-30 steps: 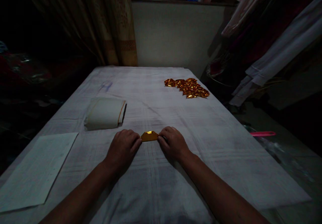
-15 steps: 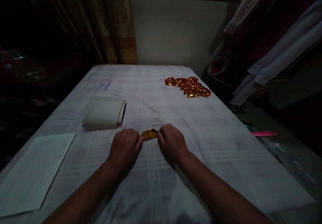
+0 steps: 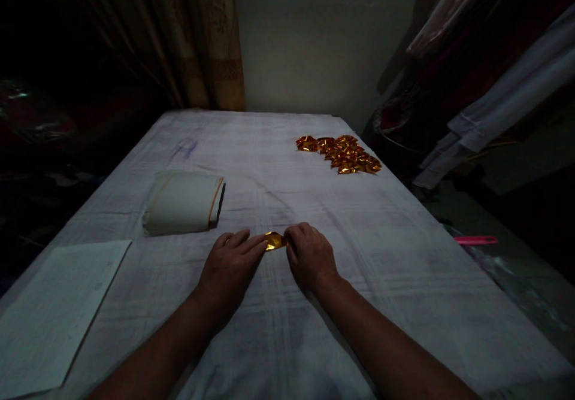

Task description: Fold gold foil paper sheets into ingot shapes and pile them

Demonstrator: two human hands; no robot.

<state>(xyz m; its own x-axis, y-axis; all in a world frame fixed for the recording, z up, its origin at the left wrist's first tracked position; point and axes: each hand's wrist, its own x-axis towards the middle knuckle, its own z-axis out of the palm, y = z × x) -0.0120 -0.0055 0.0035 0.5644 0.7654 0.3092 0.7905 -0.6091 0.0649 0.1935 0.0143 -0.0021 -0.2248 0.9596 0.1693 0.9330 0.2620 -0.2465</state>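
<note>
A small folded piece of gold foil paper [image 3: 274, 241] lies on the white cloth-covered table [image 3: 404, 256] between my hands. My left hand [image 3: 231, 265] rests flat with its fingers stretched out, the fingertips pressing on the foil's left side. The curled fingers of my right hand [image 3: 309, 254] pinch the foil's right end. Much of the foil is hidden under my fingers.
A heap of several folded gold foil pieces [image 3: 341, 154] lies at the far right of the table. A folded cream cloth [image 3: 182, 202] sits left of centre. A white paper sheet [image 3: 49, 313] lies at the near left. Clothes [image 3: 494, 88] hang at the right.
My hands have come closer together over the foil, which now shows smaller. My left hand's fingers went from curled to stretched flat on it.
</note>
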